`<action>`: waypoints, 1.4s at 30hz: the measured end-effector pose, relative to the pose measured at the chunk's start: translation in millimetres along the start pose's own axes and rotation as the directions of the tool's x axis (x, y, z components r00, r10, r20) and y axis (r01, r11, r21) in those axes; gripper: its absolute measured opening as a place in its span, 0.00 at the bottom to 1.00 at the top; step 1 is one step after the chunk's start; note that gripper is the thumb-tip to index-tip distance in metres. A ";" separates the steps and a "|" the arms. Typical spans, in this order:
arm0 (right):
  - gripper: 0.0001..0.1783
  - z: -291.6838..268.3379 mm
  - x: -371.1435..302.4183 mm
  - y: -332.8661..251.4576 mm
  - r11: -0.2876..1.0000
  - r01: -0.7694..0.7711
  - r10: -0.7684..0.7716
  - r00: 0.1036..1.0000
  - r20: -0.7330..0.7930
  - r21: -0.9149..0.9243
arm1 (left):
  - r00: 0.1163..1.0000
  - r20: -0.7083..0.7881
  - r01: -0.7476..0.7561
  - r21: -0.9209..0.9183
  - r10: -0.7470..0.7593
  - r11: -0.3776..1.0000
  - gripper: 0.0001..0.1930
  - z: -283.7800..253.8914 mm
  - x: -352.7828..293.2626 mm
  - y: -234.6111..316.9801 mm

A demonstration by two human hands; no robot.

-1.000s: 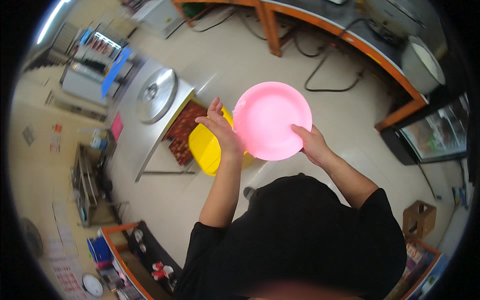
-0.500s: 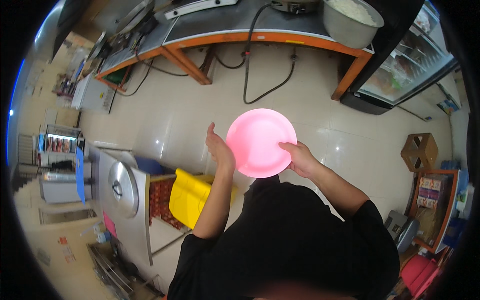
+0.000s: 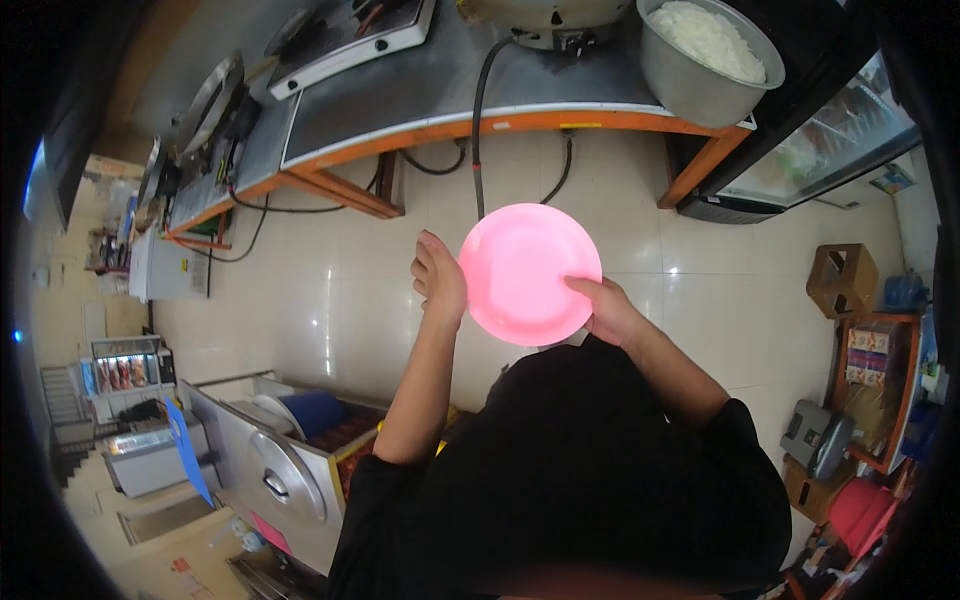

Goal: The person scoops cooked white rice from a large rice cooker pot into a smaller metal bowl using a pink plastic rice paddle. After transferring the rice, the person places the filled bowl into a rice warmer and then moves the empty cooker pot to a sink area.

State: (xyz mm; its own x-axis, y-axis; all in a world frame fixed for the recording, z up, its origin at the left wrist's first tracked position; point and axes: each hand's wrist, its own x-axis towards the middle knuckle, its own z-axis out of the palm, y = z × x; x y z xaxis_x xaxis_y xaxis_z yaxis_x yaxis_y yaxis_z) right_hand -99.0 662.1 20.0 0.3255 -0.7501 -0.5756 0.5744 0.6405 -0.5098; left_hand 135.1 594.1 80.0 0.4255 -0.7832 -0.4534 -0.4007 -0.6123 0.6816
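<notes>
A round pink plate (image 3: 525, 280) is held out in front of my body, its inner face toward me. My right hand (image 3: 608, 308) grips its right rim, with the thumb on the upper face and the other fingers hidden underneath. My left hand (image 3: 437, 275) is at the left rim, fingers loosely bent and not closed round the plate. Whether its palm touches the rim I cannot tell.
Ahead stands an orange-framed metal counter (image 3: 400, 137) with a stove (image 3: 352, 50) and a large pot of white rice (image 3: 700, 88). A glass-door fridge (image 3: 815, 150) is at right. At left, a metal lid (image 3: 283, 478) lies on a table. Hoses (image 3: 478, 130) hang below the counter.
The counter and rice pot now appear nearer and larger. The plate stays in my right hand. My left hand's fingers are a little more bent than before.
</notes>
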 end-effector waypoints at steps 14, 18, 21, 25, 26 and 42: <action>0.31 -49.8 81.0 -226.5 0.960 0.077 -0.133 0.972 0.196 0.268 | 0.810 0.053 -0.558 -0.233 0.583 0.797 0.53 113.7 60.3 268.1; 0.28 -73.6 72.5 -318.5 0.942 0.284 -0.303 0.948 0.094 0.177 | 0.506 -0.093 -0.857 -0.160 0.857 0.489 0.57 124.4 38.1 366.1; 0.28 -106.3 46.8 -379.3 0.600 0.569 -0.699 0.715 -0.023 -0.562 | 0.192 -0.140 -0.942 -0.304 0.971 0.143 0.46 130.5 38.5 431.6; 0.18 -158.4 -3.2 -427.4 0.168 0.630 -0.976 -0.001 -0.217 -0.758 | 0.203 0.233 -0.909 -0.315 0.951 0.271 0.25 209.7 52.9 501.5; 0.15 -167.0 -11.2 -432.1 0.090 0.817 -0.937 -0.124 -0.325 -0.569 | 0.215 0.389 -0.932 -0.193 0.896 0.307 0.20 233.2 58.1 515.6; 0.16 -171.7 -6.3 -475.7 0.031 -0.225 -0.995 -0.095 -0.010 -0.974 | 0.211 0.546 -0.899 -0.217 0.810 0.380 0.12 348.2 99.2 501.5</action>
State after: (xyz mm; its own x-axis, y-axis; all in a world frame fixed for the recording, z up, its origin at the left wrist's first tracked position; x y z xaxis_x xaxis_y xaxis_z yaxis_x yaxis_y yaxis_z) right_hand -503.2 390.5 156.4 -0.6100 -0.5645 0.5561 -0.7869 0.3488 -0.5091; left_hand -306.1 171.6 176.9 -0.6783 -0.7208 0.1428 -0.3591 0.4947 0.7914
